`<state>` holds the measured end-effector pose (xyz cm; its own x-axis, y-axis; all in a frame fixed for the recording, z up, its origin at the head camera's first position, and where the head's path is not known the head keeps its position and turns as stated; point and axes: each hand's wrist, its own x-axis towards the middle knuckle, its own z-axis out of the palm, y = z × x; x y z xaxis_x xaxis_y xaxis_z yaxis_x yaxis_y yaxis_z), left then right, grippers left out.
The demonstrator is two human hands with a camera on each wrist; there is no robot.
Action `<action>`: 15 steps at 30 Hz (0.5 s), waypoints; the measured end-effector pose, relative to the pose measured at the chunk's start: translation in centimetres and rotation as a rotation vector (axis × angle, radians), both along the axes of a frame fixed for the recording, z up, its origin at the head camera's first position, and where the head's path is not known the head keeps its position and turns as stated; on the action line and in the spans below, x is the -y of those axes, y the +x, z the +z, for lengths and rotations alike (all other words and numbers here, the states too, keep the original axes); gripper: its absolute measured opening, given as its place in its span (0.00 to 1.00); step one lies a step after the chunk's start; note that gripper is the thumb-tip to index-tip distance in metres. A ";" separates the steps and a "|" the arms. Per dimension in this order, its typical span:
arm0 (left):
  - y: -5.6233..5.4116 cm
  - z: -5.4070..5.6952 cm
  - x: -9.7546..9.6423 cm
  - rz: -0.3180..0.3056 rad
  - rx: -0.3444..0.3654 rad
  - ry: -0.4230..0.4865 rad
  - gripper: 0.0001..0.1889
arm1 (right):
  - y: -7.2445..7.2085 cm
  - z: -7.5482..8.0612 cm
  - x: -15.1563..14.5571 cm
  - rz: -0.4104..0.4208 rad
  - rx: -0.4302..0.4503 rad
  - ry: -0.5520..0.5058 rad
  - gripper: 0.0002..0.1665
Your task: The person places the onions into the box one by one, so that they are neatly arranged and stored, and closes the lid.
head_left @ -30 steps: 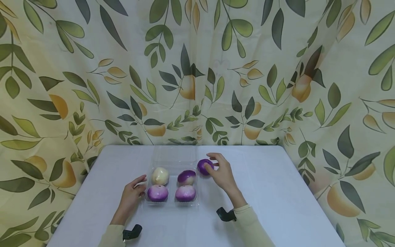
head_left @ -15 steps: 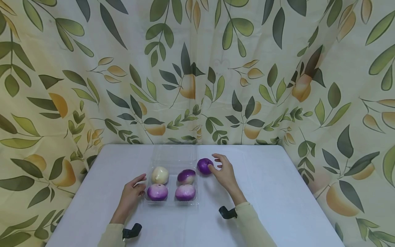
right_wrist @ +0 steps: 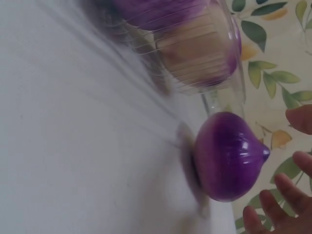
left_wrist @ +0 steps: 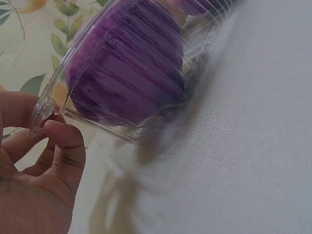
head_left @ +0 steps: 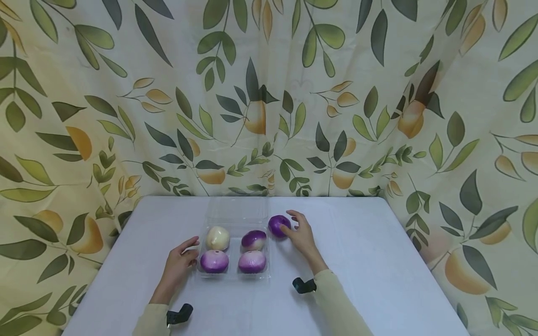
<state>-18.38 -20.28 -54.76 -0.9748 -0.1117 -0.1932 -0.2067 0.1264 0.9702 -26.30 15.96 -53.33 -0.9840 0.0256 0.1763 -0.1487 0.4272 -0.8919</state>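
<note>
A clear plastic clamshell box (head_left: 233, 276) lies with its lid raised at the back. In it sit a whitish onion (head_left: 218, 239), a purple-and-white onion (head_left: 254, 241) and two purple-pink onions (head_left: 215, 262) in front. My left hand (head_left: 178, 263) pinches the box's left rim between thumb and finger, plain in the left wrist view. On the table just right of the box stands a shiny purple onion (right_wrist: 229, 157), its pointed tip up. My right hand (head_left: 303, 237) is beside this onion, fingers spread; the right wrist view shows a gap between them.
The white-covered table (head_left: 357, 261) ends at a leaf-and-fruit patterned curtain (head_left: 294, 154). The clear lid (head_left: 237, 211) reaches the table's back edge. Each wrist carries a small black camera (head_left: 180, 314).
My right hand drew slightly right from the purple onion, then came back left beside it, its wrist shifting left. The left hand, box and onions stay in place.
</note>
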 end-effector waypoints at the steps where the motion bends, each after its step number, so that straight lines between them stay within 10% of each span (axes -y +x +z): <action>1: 0.0 0.0 0.0 0.001 -0.001 0.000 0.26 | -0.1 -0.2 0.1 -0.003 -0.001 0.006 0.34; 15: 0.1 -0.2 -0.1 0.003 -0.010 -0.007 0.26 | -0.7 -1.7 0.8 -0.015 0.093 0.003 0.39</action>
